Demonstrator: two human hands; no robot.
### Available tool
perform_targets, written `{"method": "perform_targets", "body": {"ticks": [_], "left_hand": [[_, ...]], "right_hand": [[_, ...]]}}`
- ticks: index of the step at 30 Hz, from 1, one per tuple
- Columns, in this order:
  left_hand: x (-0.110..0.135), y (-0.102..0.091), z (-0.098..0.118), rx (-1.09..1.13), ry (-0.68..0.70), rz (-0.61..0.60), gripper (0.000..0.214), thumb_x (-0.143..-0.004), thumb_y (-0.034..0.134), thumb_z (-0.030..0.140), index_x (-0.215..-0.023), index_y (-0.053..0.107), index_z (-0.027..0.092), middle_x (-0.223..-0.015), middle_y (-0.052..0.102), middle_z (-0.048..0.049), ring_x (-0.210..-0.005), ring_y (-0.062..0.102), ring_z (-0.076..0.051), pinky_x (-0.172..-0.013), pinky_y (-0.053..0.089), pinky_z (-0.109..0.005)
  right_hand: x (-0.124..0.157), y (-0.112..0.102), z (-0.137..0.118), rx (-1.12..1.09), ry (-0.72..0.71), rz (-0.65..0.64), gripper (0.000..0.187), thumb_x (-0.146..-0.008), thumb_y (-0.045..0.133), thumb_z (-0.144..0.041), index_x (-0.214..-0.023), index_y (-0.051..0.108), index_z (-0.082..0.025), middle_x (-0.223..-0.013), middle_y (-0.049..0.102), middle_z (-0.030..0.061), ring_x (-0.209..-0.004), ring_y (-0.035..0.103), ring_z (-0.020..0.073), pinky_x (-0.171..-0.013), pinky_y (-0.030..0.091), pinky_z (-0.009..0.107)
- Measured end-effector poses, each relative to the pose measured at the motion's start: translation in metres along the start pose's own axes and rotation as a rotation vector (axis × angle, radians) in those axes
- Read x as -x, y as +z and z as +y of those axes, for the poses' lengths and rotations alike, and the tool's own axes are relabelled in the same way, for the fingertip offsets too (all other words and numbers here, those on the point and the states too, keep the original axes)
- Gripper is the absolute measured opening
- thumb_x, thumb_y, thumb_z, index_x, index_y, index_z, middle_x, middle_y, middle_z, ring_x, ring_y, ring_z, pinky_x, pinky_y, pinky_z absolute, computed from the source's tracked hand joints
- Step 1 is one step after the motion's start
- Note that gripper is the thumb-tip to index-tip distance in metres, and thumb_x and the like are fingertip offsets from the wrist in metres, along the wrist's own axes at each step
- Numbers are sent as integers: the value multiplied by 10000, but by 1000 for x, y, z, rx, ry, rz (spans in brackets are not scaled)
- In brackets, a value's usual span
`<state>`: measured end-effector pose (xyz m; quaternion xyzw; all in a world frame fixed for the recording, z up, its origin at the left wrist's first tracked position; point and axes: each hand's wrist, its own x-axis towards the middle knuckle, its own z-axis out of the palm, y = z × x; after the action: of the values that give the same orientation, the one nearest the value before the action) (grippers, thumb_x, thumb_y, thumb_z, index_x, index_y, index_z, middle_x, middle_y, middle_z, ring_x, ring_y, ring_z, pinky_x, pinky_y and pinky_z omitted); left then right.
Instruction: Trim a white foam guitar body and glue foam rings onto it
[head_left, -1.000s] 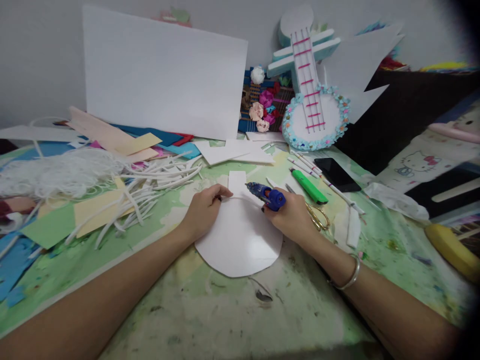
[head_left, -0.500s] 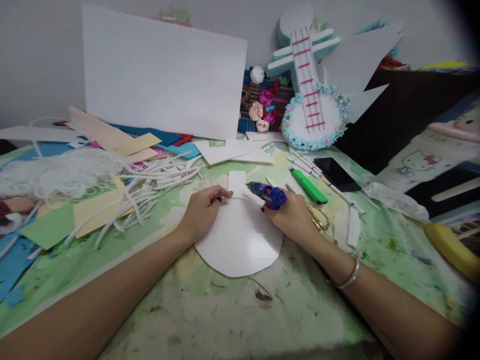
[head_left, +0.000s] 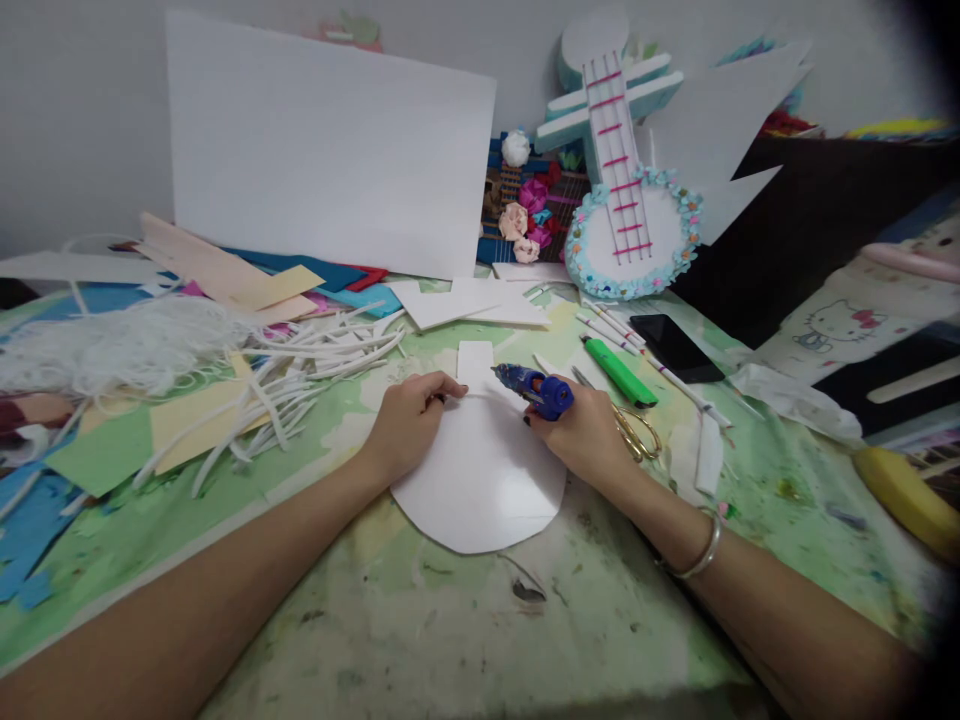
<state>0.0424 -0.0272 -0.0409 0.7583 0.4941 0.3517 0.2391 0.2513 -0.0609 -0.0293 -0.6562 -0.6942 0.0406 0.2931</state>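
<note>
A white board cutout (head_left: 480,490) with a round body and a narrow neck pointing away lies flat on the table. My left hand (head_left: 411,420) rests on its left side, fingers curled, fingertips at the base of the neck; a thin pale line (head_left: 484,394) runs there, perhaps a strip, too faint to tell. In my right hand (head_left: 581,430), closed round its handle, is a blue hot glue gun (head_left: 536,388). Its nozzle points left, over the neck's right side. The right hand hovers over or rests on the board's right edge; I cannot tell which.
White foam strips (head_left: 300,370) and coloured paper sheets (head_left: 105,440) are heaped on the left. Right of the board lie gold-handled scissors (head_left: 639,432), a green cutter (head_left: 619,370) and a black phone (head_left: 675,347). A decorated toy guitar (head_left: 630,220) and a large white board (head_left: 330,150) stand behind.
Both hands, the glue gun and the board hold almost the same places. The whole view has shifted very slightly.
</note>
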Motion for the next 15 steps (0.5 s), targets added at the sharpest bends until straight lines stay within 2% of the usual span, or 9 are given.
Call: {"method": "perform_targets", "body": {"ticks": [5,8,12,15], "left_hand": [[3,2,3,-72,76,-3,301,-737,392,76,-881,626,201,-994,685,-16,-951,561,-189,-858,441,-356],[6,2,7,-141,217,-44,306,-757,399,90,-959,606,191,-1058,664,-42,-1012,508,-214,-879,415,-390],[14,3,17,-388,483,-179,309,-841,418,213,-1117,551,168,-1188,606,-88,-1102,438,-281,-909,311,-479],[19,6,27,-492,608,-299,367,-889,387,363,-1161,516,152,-1229,570,-120,-1153,400,-305,-897,285,-474]], "right_hand": [[0,2,2,-6,5,1,71,-642,557,-212,-710,570,-197,-640,636,33,-573,535,167,-516,307,240],[0,2,3,-3,-8,3,73,-643,568,-217,-712,573,-196,-656,644,38,-584,543,170,-523,309,242],[0,2,3,-3,-27,9,71,-655,566,-211,-722,580,-192,-661,649,42,-585,548,169,-529,311,243],[0,2,2,-19,-37,4,53,-667,556,-203,-716,573,-192,-653,648,38,-577,544,164,-528,315,240]]}}
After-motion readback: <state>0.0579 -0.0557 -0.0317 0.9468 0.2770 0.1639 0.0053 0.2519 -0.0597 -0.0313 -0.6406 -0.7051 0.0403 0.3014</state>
